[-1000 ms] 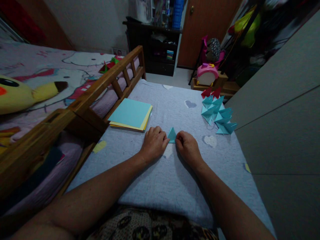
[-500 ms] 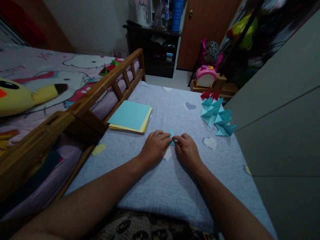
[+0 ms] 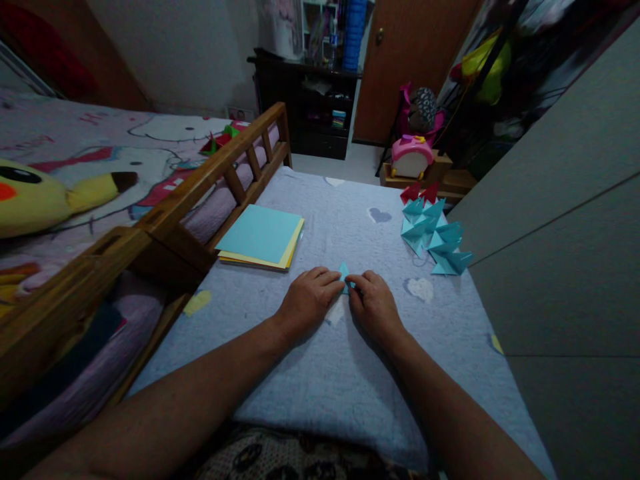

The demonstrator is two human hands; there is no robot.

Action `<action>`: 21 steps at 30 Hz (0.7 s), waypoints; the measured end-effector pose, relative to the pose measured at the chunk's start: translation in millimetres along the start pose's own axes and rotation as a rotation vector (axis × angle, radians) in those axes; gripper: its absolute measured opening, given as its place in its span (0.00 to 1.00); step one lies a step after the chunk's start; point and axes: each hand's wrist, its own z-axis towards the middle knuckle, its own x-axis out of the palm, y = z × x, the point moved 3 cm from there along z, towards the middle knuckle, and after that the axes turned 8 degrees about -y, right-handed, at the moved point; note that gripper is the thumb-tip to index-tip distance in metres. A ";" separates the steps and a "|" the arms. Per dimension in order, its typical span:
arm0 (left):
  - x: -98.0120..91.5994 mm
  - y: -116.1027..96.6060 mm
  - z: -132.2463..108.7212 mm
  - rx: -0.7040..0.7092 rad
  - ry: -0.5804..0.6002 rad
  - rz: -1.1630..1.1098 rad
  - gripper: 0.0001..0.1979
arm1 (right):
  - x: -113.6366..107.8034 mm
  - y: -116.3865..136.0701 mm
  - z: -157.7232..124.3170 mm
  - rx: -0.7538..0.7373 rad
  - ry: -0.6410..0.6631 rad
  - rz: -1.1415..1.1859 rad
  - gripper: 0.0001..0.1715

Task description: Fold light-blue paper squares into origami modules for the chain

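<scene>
A small folded piece of light-blue origami paper (image 3: pixel 344 269) lies on the cloth-covered surface, its pointed tip facing away from me. My left hand (image 3: pixel 311 293) holds its left side, with the fingers pressed onto the paper. On the other side, my right hand (image 3: pixel 374 301) pinches the right edge between thumb and fingertips. Much of the paper is hidden beneath the fingers. Ahead and to the left rests a stack of square paper sheets (image 3: pixel 261 233), blue on top with yellow below. Several folded blue paper pieces (image 3: pixel 425 223) stand at the right, with red folded pieces (image 3: pixel 419 192) behind them.
A wooden bed rail (image 3: pixel 215 160) runs along the left side, with a yellow plush toy (image 3: pixel 65 197) beyond it. Pale cabinet panels (image 3: pixel 565 267) border the right. A dark shelf unit (image 3: pixel 305 107) and a pink toy case (image 3: pixel 413 155) stand beyond the far edge.
The view has shifted slightly, so everything sits a little lower. My left fingers have drawn back a little from the paper's tip, showing more of it; both hands stay on it.
</scene>
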 end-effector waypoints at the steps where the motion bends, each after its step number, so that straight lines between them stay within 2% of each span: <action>1: -1.4 -0.5 0.7 0.001 0.004 0.005 0.06 | 0.0 0.0 0.0 0.001 0.001 0.001 0.12; 7: -6.0 -7.9 -0.5 0.037 0.111 0.104 0.06 | 1.2 -0.3 -0.4 0.003 -0.008 -0.020 0.12; 12: -8.4 -24.7 -11.7 0.070 0.209 0.235 0.14 | 1.6 4.6 1.4 0.028 0.009 -0.113 0.09; 17: -11.9 -32.6 -16.3 0.020 0.260 0.338 0.16 | -0.6 11.6 3.6 0.060 0.042 -0.235 0.07; 21: -13.3 -33.4 -14.9 0.016 0.259 0.336 0.15 | -0.9 12.5 2.7 0.065 0.013 -0.262 0.07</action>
